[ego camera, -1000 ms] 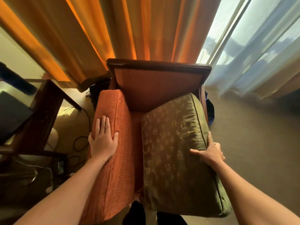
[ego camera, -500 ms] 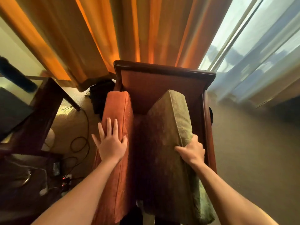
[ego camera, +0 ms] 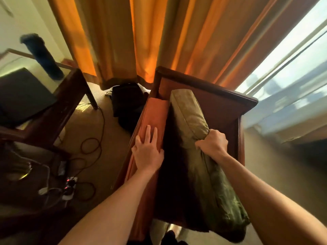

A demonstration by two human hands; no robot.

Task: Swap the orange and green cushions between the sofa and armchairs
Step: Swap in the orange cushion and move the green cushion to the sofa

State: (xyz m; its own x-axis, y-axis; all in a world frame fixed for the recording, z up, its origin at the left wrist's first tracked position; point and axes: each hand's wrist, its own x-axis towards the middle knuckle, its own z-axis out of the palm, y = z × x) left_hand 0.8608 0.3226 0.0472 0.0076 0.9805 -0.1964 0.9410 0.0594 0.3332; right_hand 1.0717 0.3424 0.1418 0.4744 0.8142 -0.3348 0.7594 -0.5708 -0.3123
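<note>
Two bare hands are being used: the right hand [ego camera: 213, 145] is being clenched on the edge of the olive-green patterned fabric cushion [ego camera: 194, 121], now turned upright from flat a second ago, while the left hand [ego camera: 147, 149] is being pressed flat, fingers spread, on the orange fabric cushion [ego camera: 155, 117] in the dark wooden armchair [ego camera: 212, 87]. Probably the green one is being fitted in.

Heavy orange curtains [ego camera: 141, 41] hang across the back of the room, glowing where daylight comes through them. To the right a tall window [ego camera: 292, 76] behind sheer white drapes lets in bright, hazy light. The floor is beige carpet [ego camera: 113, 135], lit in a patch near the left. A dark wooden table [ego camera: 58, 110] with a glass top stands at the left, a dark cylindrical object [ego camera: 42, 55] upright on it. Black cables [ego camera: 92, 149] loop over the carpet to a power strip [ego camera: 69, 187] with small red lights. A black bag [ego camera: 127, 103] sits below the curtain hem. The wall at the far left is pale.
</note>
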